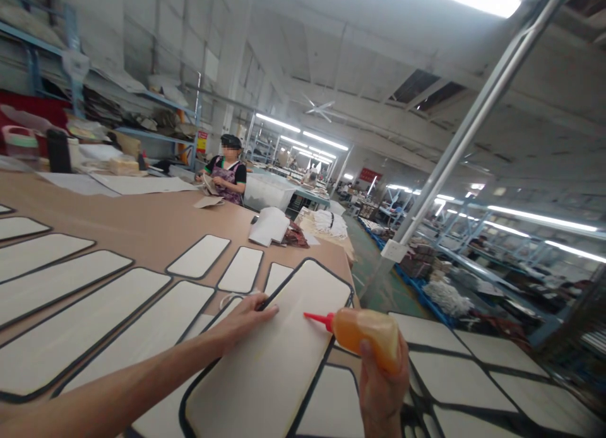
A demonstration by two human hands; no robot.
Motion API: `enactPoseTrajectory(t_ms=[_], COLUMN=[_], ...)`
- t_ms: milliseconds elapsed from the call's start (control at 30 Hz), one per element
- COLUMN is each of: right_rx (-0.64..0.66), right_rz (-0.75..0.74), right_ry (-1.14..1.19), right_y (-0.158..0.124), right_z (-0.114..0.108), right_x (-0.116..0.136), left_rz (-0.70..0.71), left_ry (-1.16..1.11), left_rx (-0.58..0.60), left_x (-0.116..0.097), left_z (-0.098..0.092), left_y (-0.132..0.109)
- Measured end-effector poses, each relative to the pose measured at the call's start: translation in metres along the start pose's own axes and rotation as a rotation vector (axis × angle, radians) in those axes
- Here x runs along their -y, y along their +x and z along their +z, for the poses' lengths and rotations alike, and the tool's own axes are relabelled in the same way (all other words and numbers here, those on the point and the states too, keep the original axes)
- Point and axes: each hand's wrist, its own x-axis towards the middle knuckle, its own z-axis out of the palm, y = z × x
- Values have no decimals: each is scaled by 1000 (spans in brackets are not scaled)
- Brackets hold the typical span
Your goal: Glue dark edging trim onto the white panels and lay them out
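Note:
My right hand (386,378) is wrapped round a squeeze bottle (367,334) of amber liquid, probably glue. Its red nozzle (318,318) points left, over a long white panel (265,356) with black edging and rounded corners. The panel is tilted above the table, and my left hand (253,315) grips its left edge, thumb on the white face and fingers mostly hidden behind the edge. Whether the nozzle tip touches the panel I cannot tell. Similar white panels (95,324) lie beneath and to the left.
The brown table (142,220) carries smaller edged panels (199,256) and a stack of white sheets (269,226). At the far side a person (230,173) handles material. More panels (454,375) lie at the right. A metal pole (478,116) slants up on the right.

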Motion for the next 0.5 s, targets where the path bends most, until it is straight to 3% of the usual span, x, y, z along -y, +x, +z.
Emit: enactPoseTrajectory(t_ms=[167,267,400,500], right_rx=[-38,-41,-44,26], right_rz=[-9,-15,61,141], right_ry=[-52,-87,-31,42], right_y=[-1,-7,-42,-70], right_z=[5,6,8,10], right_x=[7,10,11,11], left_rz=[-57,-63,-80,-63], left_ry=[-68,-102,-146,-134], left_rx=[-28,19,11,-27], left_x=[-4,0,4,3], left_z=[-2,-3,-5,-10], left_y=[-1,2,6,7])
